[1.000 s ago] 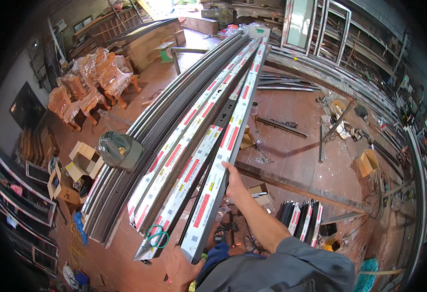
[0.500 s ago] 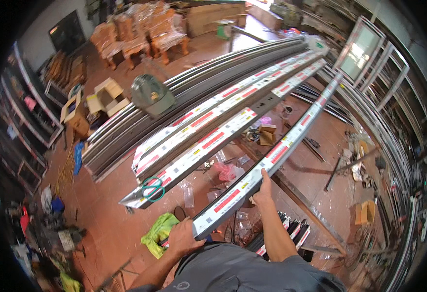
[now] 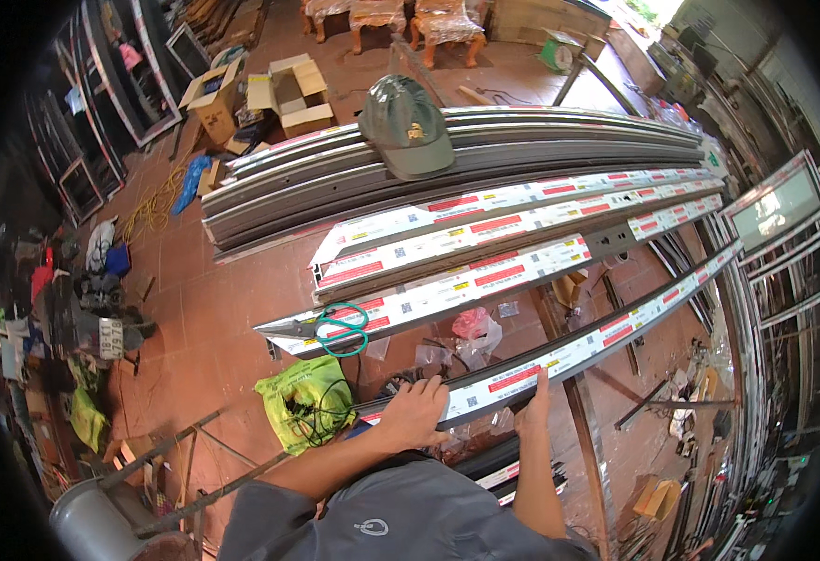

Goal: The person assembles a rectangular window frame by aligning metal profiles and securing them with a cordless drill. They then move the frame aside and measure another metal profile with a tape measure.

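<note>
A long dark metal profile (image 3: 616, 329), faced with white, red-marked protective film, slants from my body toward the far right. My left hand (image 3: 414, 415) is closed over its near end, the fingers bent across the top. Farther along, my right hand (image 3: 533, 411) grips the near edge with the thumb up on the film; its other fingers are hidden beneath. Just beyond lies a similar film-covered profile (image 3: 494, 279), its left end cut at an angle. Scissors (image 3: 343, 329) with teal handles rest on that end. A yellow-green plastic bag (image 3: 300, 397) sits left of my left hand.
More profiles (image 3: 522, 145) are stacked behind, with a green cap (image 3: 405, 126) on top. Cardboard boxes (image 3: 302, 96) stand at the back left. A metal bar (image 3: 589, 439) crosses below the held profile. Glazed frames (image 3: 775, 210) lean at right; a grey bucket (image 3: 101, 519) is lower left.
The view has swung, and the held profile now lies flatter, more parallel to the others. My left hand has come closer to my right hand. Both still grip the profile.
</note>
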`<action>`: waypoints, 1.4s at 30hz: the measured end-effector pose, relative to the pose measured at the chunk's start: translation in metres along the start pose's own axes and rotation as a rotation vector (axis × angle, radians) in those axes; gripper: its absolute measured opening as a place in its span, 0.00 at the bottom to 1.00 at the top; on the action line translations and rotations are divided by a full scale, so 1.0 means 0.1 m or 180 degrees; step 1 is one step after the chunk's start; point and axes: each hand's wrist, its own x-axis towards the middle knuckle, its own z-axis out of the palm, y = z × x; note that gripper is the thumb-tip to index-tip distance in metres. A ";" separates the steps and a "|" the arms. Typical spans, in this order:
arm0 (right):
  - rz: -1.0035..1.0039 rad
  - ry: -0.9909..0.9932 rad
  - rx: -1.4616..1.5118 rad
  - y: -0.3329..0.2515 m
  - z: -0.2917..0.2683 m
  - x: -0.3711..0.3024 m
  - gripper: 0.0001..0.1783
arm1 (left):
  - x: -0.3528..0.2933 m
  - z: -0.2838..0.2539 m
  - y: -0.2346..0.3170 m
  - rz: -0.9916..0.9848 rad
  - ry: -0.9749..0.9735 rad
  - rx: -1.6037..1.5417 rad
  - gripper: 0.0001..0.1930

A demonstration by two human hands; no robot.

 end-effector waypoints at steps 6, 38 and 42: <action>-0.0003 0.0468 -0.1271 -0.02 -0.12 0.03 0.45 | 0.56 -1.22 -0.82 -0.0645 0.1800 -0.0486 0.25; -0.0372 0.0628 -0.1995 -0.12 0.06 -0.04 0.44 | 0.87 -1.96 -2.59 -0.1430 0.1186 -0.2834 0.30; -0.0602 0.0776 -0.2142 0.06 -0.15 0.08 0.46 | 0.87 -2.42 -1.96 -0.0808 0.1418 -0.2066 0.26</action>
